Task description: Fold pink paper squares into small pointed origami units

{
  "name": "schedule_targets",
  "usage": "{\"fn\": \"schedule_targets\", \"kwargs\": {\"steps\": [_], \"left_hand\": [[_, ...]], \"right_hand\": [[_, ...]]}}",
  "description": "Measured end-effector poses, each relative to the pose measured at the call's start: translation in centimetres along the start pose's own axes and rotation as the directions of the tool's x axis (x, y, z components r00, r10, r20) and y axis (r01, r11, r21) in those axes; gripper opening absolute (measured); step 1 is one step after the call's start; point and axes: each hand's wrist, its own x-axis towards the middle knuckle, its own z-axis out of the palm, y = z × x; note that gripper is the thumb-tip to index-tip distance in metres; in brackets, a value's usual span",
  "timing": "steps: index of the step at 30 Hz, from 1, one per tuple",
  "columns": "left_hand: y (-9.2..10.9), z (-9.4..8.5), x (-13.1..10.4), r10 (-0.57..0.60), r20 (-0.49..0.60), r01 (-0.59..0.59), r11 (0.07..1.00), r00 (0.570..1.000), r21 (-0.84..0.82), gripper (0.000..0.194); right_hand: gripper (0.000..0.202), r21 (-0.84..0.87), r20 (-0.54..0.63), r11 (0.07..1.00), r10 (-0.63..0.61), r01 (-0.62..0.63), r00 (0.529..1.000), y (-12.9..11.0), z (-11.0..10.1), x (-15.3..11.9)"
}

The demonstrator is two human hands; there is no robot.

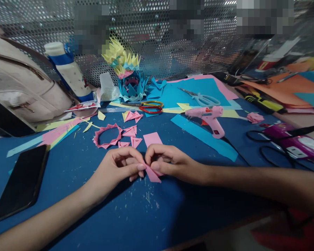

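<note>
Between my hands is a small folded piece of pink paper, its lower end pointing down and to the right. My left hand pinches its upper left edge with thumb and index finger. On the other side my right hand is closed on the same piece, thumb along its fold. Just beyond the fingers lies a flat pink paper rectangle. Several folded pink triangles rest to its left, beside a ring of pink folded points.
A pink glue gun lies on a blue paper strip, its cord trailing right. Two pairs of scissors lie farther back, near a folded-paper model. On the left are a phone, a bottle and a backpack.
</note>
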Motion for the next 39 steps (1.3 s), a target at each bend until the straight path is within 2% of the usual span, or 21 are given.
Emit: {"fn": "schedule_targets", "kwargs": {"steps": [3,7,13,18,26,32,36,38,39], "left_hand": [[0.4,0.0,0.0,0.026,0.023,-0.026,1.0,0.999,-0.002,0.019],[0.7,0.1,0.2,0.056,0.02,-0.056,0.998,0.998,0.017,0.019],[0.3,0.3,0.0,0.006,-0.017,-0.006,1.0,1.0,-0.003,0.016],[0.1,0.3,-0.2,-0.01,-0.04,0.01,1.0,0.999,-0.011,0.009],[-0.1,0.4,-0.3,-0.021,-0.059,0.021,1.0,0.998,-0.001,0.01],[0.0,0.6,-0.3,-0.008,-0.068,0.011,0.999,0.998,0.053,0.017],[-0.2,0.4,-0.2,0.035,-0.085,-0.024,0.991,0.996,0.132,0.018],[-0.1,0.0,-0.3,0.082,-0.117,-0.059,0.981,0.99,0.187,0.018],[0.1,-0.3,-0.3,0.11,-0.136,-0.078,0.972,0.985,0.221,0.019]], "right_hand": [[0.034,0.084,0.047,0.993,0.081,-0.085,0.996,0.1,0.1,0.3],[0.037,0.094,0.105,0.974,0.194,-0.204,0.975,0.4,0.2,0.4],[0.038,0.084,-0.037,0.984,0.163,-0.16,0.986,1.0,0.1,0.4],[0.033,0.058,-0.106,0.995,0.086,-0.081,0.991,1.2,0.0,0.4],[0.04,0.029,-0.073,0.991,0.135,-0.134,0.988,0.9,0.3,0.4],[0.041,-0.005,-0.072,0.993,0.12,-0.121,0.99,0.6,0.3,0.4],[0.038,-0.1,-0.039,0.984,0.143,-0.146,0.989,0.5,-0.3,0.4],[0.033,-0.273,-0.02,0.95,0.15,-0.15,0.988,0.7,-0.8,0.2],[0.034,-0.413,-0.031,0.901,0.128,-0.129,0.991,0.7,-1.1,0.0]]}}
